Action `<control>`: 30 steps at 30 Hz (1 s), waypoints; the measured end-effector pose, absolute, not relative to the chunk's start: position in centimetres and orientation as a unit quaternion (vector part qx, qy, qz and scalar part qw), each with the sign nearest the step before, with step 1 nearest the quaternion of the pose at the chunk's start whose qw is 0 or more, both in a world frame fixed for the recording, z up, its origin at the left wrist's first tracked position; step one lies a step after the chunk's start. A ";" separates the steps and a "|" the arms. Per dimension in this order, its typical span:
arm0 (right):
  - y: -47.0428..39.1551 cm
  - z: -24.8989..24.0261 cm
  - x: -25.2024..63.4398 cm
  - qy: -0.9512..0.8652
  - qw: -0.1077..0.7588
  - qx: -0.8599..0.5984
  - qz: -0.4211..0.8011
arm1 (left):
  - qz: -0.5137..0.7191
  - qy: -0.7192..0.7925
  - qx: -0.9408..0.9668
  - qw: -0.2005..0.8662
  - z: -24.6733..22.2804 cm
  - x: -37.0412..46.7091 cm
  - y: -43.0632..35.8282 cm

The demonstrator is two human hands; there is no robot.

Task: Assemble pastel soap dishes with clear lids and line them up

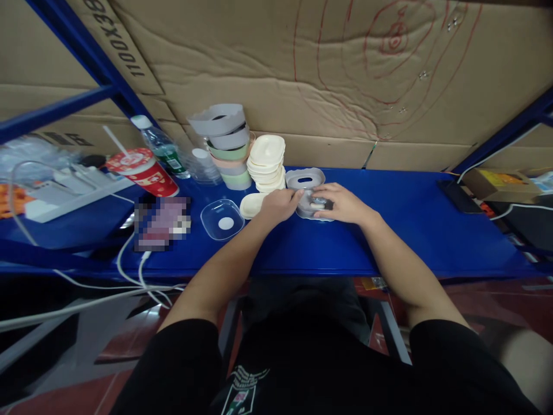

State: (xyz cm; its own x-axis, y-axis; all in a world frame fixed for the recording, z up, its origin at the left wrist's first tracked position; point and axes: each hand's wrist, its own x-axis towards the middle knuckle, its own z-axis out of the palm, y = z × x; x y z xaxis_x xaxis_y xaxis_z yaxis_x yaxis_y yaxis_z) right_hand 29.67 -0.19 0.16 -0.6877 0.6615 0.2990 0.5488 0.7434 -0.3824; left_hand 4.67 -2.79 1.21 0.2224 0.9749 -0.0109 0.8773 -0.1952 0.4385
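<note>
A grey plastic shell [305,208] with a rounded outline lies on the blue table between my two hands. My left hand [280,205] is closed at its left edge, the fingertips partly hidden. Curved over the right side of the same shell, my right hand [343,204] grips it with thumb and fingers. A small pale and dark patch shows by its fingertips, too blurred to name. Just behind lies another grey shell [294,180] with an oval slot. Left of my left hand rest a cream lid-like piece [249,205] and a clear plastic lid [210,222] with a white round spot.
Behind my left hand stand a stack of cream pieces [266,155] and a tall stack of coloured shells [233,151]. Farther left are a bottle [166,151], a red cup [149,176], a power strip [73,196] and white cables. Cardboard [259,69] backs the table [415,230].
</note>
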 end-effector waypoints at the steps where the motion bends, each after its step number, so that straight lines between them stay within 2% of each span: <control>1: 0.1 0.1 30.0 -0.911 0.202 -0.334 0.131 | 0.139 0.617 0.756 0.168 1.3 4.5 -2.7; 5: 1.7 0.2 33.6 -0.887 0.177 -0.418 0.089 | 0.145 0.650 0.736 0.122 1.1 3.8 -2.1; 8: 2.5 0.5 37.0 -0.831 0.146 -0.536 0.003 | 0.140 0.653 0.738 0.099 0.6 3.3 -1.6; 12: 2.7 0.9 38.2 -0.731 0.196 -0.645 -0.106 | 0.110 0.654 0.744 0.079 0.0 3.0 -1.2; 17: 2.1 -0.1 34.0 -0.803 0.265 -0.533 -0.039 | 0.056 0.668 0.739 0.061 -0.2 2.9 -1.2; 21: 1.9 -2.1 31.2 -0.871 0.230 -0.433 0.019 | 0.018 0.663 0.745 0.074 0.1 3.0 -1.5; 24: 2.0 -3.4 30.6 -0.881 0.223 -0.415 0.050 | 0.005 0.614 0.784 0.089 0.0 3.5 -1.9; 30: 2.1 -3.7 30.6 -0.865 0.280 -0.408 0.081 | 0.063 0.469 0.876 0.087 -0.9 4.5 -2.8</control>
